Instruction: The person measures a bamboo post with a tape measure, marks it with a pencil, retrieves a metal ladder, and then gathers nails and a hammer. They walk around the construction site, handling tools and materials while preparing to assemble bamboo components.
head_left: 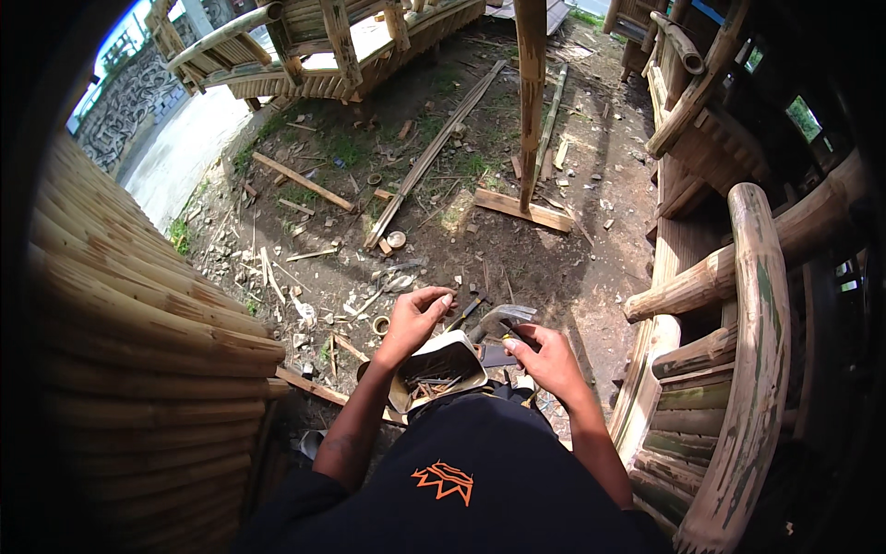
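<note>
Metal nails filled the small tin (pixel 441 367) low in the centre of the frame, and the left hand (pixel 414 319) hovered just above it, fingertips pinched on what looked like a single nail. The right hand (pixel 546 358) was clenched around a hammer (pixel 499 320), its head pointing toward the upper left, handle running down-right into the palm. Picking looked like the step; next, that nail would need setting against bamboo.
</note>
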`<state>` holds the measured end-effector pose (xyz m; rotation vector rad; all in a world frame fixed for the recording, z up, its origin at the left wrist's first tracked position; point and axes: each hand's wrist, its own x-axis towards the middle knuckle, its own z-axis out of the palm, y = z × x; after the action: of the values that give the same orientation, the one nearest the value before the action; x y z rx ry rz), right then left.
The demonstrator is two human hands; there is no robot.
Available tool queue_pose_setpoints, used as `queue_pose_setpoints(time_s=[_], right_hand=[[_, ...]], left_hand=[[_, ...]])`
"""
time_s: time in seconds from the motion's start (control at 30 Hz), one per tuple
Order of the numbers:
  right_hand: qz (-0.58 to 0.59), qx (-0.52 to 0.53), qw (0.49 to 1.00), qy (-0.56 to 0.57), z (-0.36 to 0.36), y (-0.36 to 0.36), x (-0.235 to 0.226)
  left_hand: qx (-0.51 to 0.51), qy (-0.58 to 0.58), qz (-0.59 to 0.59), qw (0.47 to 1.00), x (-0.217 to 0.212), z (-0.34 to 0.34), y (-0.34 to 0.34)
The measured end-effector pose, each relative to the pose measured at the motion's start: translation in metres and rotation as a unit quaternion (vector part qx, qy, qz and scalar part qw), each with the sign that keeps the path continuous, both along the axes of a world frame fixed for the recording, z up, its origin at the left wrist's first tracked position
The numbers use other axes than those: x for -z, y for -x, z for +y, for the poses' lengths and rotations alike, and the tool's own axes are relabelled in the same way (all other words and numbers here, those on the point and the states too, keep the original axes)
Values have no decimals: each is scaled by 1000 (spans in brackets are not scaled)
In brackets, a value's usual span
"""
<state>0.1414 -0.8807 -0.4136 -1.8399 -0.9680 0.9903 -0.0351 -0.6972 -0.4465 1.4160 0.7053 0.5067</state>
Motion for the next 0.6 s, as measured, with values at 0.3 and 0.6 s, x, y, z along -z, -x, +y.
queue_pose_setpoints(time_s=[0.3,0.6], right_hand=[[-28,-1,999,-43,-7,12,-2],[60,52,997,-10,-20,11,14]], left_hand=[[-110,-136,-75,982,-81,3,10],[-92,-258,-600,752,-221,-7,71]])
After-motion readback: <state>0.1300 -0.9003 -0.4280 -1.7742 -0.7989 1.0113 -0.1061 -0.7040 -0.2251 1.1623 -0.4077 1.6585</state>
